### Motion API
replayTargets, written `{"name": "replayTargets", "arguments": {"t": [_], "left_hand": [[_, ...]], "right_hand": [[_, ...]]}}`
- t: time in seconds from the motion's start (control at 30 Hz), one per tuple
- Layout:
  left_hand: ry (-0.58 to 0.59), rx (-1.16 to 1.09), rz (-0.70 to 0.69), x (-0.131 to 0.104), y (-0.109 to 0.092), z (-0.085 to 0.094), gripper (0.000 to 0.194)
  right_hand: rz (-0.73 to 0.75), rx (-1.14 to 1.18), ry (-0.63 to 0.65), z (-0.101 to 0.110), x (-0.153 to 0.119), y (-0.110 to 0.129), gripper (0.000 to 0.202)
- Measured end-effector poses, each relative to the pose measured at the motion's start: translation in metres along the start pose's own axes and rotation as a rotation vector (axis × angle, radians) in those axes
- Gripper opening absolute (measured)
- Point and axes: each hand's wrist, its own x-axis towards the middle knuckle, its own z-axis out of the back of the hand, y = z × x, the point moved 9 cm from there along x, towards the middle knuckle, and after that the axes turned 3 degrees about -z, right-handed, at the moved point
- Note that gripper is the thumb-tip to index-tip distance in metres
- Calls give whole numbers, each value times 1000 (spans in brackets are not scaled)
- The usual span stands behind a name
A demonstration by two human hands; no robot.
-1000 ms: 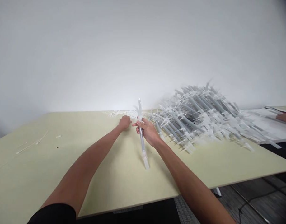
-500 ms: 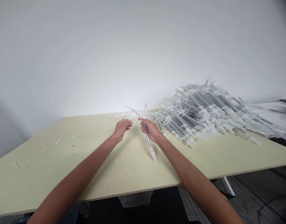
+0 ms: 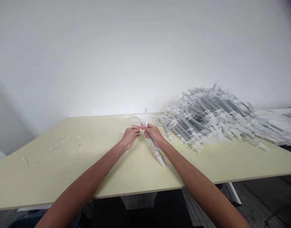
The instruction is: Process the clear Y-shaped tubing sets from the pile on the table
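Note:
My right hand [image 3: 155, 134] is closed round a grey translucent plastic tube [image 3: 153, 145] that branches at the top and has a clear, wider end piece pointing down toward me. My left hand [image 3: 130, 136] pinches a thin white cable tie [image 3: 133, 127], its fingertips meeting those of the right hand at the tube's branching point. Exactly how the tie sits against the tube is hidden by the fingers. Both hands are held above the table, near its middle.
A large heap of similar tube assemblies [image 3: 202, 117] covers the table's right side. White cable ties [image 3: 126, 117] lie scattered by the wall. A few loose ties [image 3: 60, 141] lie on the left of the pale tabletop [image 3: 88, 177]. At the far right edge, a person's hand shows faintly.
My left hand has moved right to meet the right hand, and the cable tie now shows at its fingers. The tube stays in my right hand. The view has shifted slightly.

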Motion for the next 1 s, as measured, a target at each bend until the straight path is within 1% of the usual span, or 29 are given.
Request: {"name": "replayTargets", "arguments": {"t": [0.07,0.13,0.2,0.27,0.3,0.37,0.43,0.47,0.53,0.57,0.6,0.67,0.7,0.73,0.77,0.83,0.9,0.97,1.0], "left_hand": [[20,26,22,-1,3,-1,26],[-6,99,-8,0,0,2,26],[-85,238,-99,0,-11,12,28],[-140,437,-236,-2,-28,17,27],[-135,544,-309,-5,-37,16,26],[-71,722,-441,-10,-50,8,20],[-17,828,-525,-15,-56,1,16],[-17,851,-545,-16,-57,1,15],[-87,839,-532,-14,-56,9,16],[-156,801,-493,-12,-54,18,17],[-245,741,-432,-10,-50,30,18],[-412,567,-274,-7,-35,55,20],[-448,468,-196,-6,-26,63,21],[-442,374,-134,-4,-17,66,22],[-393,295,-92,-2,-11,64,22],[-220,198,-39,2,-2,49,25],[-61,159,-12,2,1,31,28],[36,153,-4,1,0,18,30],[58,160,-7,0,-1,15,30]], "right_hand": [[-18,31,-5,1,1,-1,26],[-35,60,-37,5,1,-1,24],[-43,80,-73,11,1,0,22],[-48,97,-88,16,2,0,20],[-52,110,-88,18,2,0,19],[-59,141,-81,20,3,0,18],[-66,161,-65,21,4,0,17],[-70,163,-53,20,4,0,17],[-79,156,-29,17,3,1,18],[-79,154,-19,15,2,2,19],[-77,153,-8,13,1,4,21],[-64,151,15,9,0,7,24],[-59,143,25,7,-1,7,24],[-57,133,36,5,-1,7,24],[-58,123,45,3,-1,7,24],[-66,116,57,1,-1,4,27],[-84,128,72,-2,-1,2,30],[-101,131,82,-3,-1,1,34],[-107,124,89,-4,-2,1,36]]}}
